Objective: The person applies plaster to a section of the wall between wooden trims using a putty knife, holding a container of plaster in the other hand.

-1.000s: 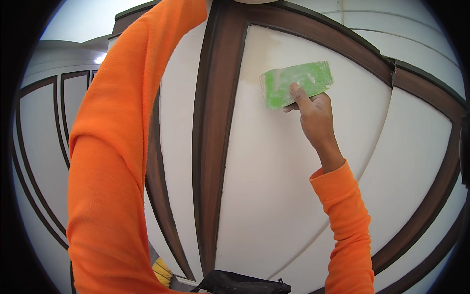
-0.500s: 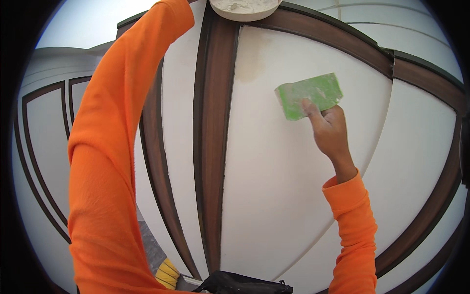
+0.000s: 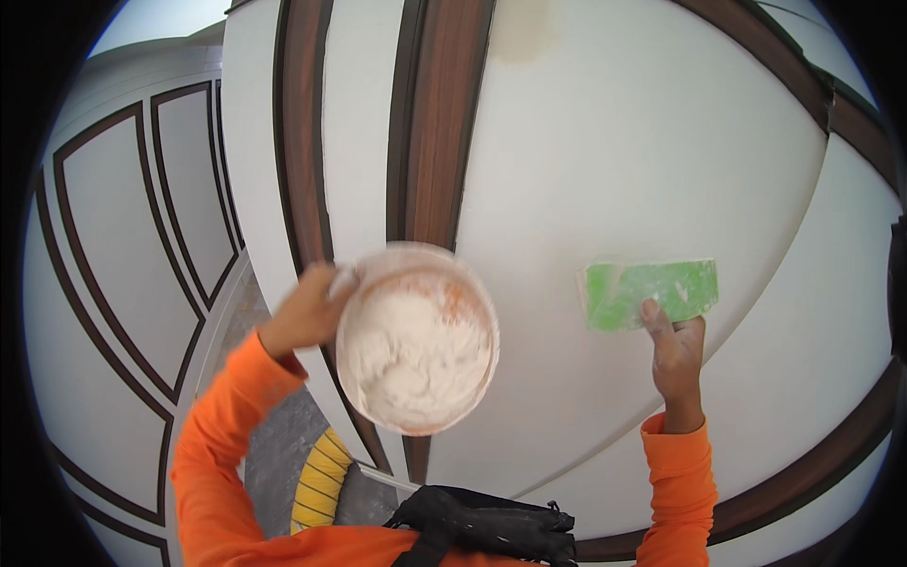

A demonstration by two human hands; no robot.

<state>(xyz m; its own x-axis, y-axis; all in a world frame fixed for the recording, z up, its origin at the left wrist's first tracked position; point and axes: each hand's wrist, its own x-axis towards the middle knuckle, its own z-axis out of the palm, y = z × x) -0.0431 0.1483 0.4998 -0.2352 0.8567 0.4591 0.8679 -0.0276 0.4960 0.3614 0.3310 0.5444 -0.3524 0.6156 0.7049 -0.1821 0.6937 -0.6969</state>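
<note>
My left hand [image 3: 307, 310] is closed on the side of a round, whitish tub [image 3: 487, 326] in front of the wall. Thick off-white putty [image 3: 411, 364] fills much of the tub, and its inner wall is smeared. In my right hand [image 3: 677, 359] is a green, roughly rectangular putty spreader [image 3: 652, 291], thumb pressed on its near face and its other fingers mostly hidden. White smears mark the spreader. Both orange sleeves come up from below.
A white wall panel [image 3: 605, 180] with dark brown wood trim [image 3: 449, 123] stands ahead, a beige stain [image 3: 524, 30] near its top. Framed panels [image 3: 104, 246] line the left wall. Below are a yellow ribbed object [image 3: 321, 482], grey floor and a black bag [image 3: 491, 520] at my waist.
My left arm has come down from overhead, bringing the tub to mid-view. My right hand and the spreader appear lower and further right. The view has shifted downward.
</note>
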